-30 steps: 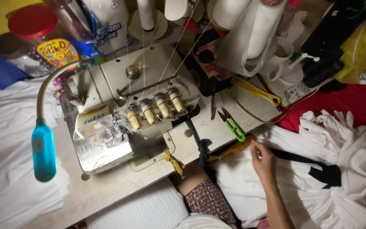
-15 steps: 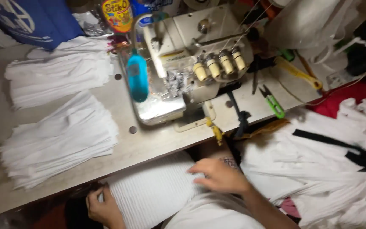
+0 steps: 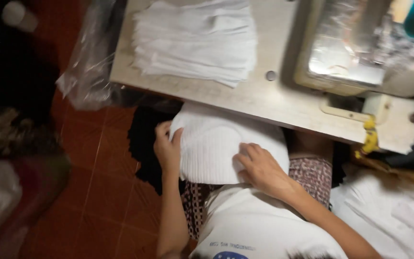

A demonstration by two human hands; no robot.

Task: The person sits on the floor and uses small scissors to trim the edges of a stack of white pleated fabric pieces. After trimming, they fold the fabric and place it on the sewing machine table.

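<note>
- Ribbed white fabric (image 3: 221,151) is held on the lap, below the tabletop (image 3: 283,98) edge.
- Its left edge is pinched by the left hand (image 3: 167,147).
- The right hand (image 3: 259,168) is pressed on it, grip spread.
- A stack of white pieces (image 3: 195,41) is seen on the tabletop.

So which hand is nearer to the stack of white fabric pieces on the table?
Left. The left hand grips the left edge of the ribbed white cloth on the lap, just below the stack of white fabric pieces; the right hand rests lower and further right.
</note>
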